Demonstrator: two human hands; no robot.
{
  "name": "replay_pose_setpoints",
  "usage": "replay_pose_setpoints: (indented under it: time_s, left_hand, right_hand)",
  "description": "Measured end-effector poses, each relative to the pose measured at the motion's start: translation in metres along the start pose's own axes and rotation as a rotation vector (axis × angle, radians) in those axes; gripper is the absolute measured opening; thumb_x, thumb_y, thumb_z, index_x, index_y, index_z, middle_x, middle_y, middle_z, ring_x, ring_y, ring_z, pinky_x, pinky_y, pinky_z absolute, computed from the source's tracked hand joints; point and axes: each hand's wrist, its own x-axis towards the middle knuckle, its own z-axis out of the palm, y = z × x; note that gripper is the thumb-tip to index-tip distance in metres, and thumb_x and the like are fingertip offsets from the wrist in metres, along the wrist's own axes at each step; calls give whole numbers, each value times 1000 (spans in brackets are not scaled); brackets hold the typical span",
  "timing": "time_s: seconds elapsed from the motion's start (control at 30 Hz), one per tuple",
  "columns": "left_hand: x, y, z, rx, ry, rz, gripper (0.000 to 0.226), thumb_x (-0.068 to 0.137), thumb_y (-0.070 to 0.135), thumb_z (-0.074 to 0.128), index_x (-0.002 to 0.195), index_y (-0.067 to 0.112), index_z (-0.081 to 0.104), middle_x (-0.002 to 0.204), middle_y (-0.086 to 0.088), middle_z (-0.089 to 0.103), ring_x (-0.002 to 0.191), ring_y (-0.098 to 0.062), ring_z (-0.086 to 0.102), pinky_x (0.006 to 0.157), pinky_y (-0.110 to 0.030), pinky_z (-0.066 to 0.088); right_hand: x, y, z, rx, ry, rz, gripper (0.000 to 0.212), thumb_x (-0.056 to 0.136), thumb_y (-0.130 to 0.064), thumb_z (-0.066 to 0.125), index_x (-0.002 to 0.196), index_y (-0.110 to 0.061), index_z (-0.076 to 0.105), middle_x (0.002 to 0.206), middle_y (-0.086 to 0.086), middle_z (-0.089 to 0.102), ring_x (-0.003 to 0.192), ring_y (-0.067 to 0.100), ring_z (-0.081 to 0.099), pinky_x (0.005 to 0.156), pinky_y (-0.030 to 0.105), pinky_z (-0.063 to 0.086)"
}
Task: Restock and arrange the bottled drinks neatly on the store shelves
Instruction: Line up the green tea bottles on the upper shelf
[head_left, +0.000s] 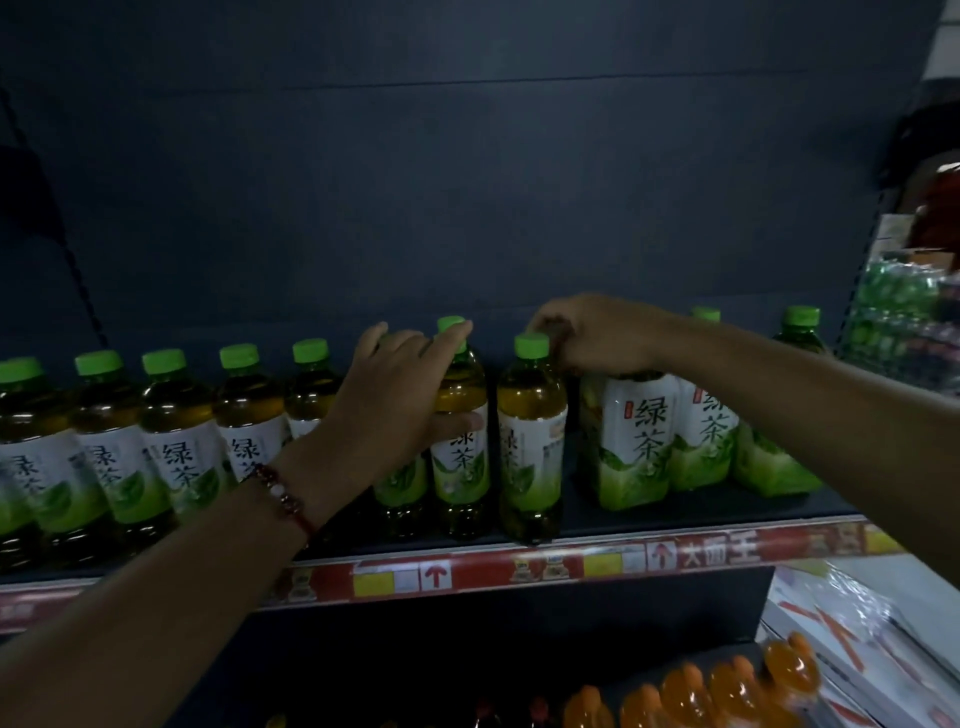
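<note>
A row of green tea bottles with green caps and white-green labels stands on the shelf (675, 525). My left hand (395, 395), with a red bead bracelet at the wrist, wraps around one bottle (460, 462), fingers over its shoulder and thumb across its label. My right hand (597, 335) grips the top of another bottle (631, 441) further right, hiding its cap. Between the two stands a free bottle (531, 441) near the shelf's front edge. More bottles (176, 441) fill the left side, and two more (706, 431) stand at the right.
A red price strip (519, 569) runs along the shelf edge. Orange drink bottles (737, 686) lie on the lower shelf, beside plastic-wrapped packs (852, 639). A neighbouring shelf (904, 322) at right holds wrapped green bottles. The dark back panel (467, 182) rises above the bottles.
</note>
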Motion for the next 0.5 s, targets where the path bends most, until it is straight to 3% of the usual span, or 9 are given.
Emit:
replay_pose_setpoints:
  time_s: [0.1, 0.2, 0.33, 0.43, 0.5]
  left_hand:
    - [-1, 2, 1, 3, 21, 13, 100, 78, 73, 57, 155, 25, 18, 137, -3, 56, 134, -24, 43, 119, -46, 13]
    - [2, 3, 2, 3, 43, -2, 96, 78, 72, 56, 154, 24, 21, 134, -3, 58, 131, -24, 46, 119, -47, 15]
    - [2, 1, 4, -15, 60, 12, 93, 79, 66, 59, 153, 22, 25, 126, -4, 61, 126, -26, 49, 118, -49, 17]
    - [9, 2, 4, -33, 52, 1, 91, 82, 63, 63, 154, 21, 24, 130, -5, 59, 132, -27, 45, 117, -49, 13]
    - [1, 4, 3, 8, 99, -41, 92, 82, 69, 59, 154, 22, 25, 141, -9, 51, 144, -32, 28, 119, -53, 5]
  right_hand:
    - [-7, -6, 6, 64, -39, 19, 43, 88, -11, 57, 128, -27, 56, 123, -3, 59, 105, 15, 60, 92, 38, 52]
    - [-22, -18, 10, 62, 76, 36, 45, 92, -12, 47, 134, -28, 52, 133, -1, 55, 105, 17, 60, 93, 40, 51]
    - [-52, -27, 24, 138, 138, -41, 50, 94, -25, 48, 142, -34, 38, 142, -8, 45, 117, 6, 49, 89, 27, 43]
    - [-56, -35, 56, 122, 91, -144, 44, 92, -25, 54, 133, -39, 43, 126, -17, 48, 110, -4, 44, 85, 17, 39]
    - [-64, -37, 99, 177, 182, -233, 35, 90, -20, 52, 120, -37, 50, 118, -15, 52, 104, -1, 51, 87, 25, 47]
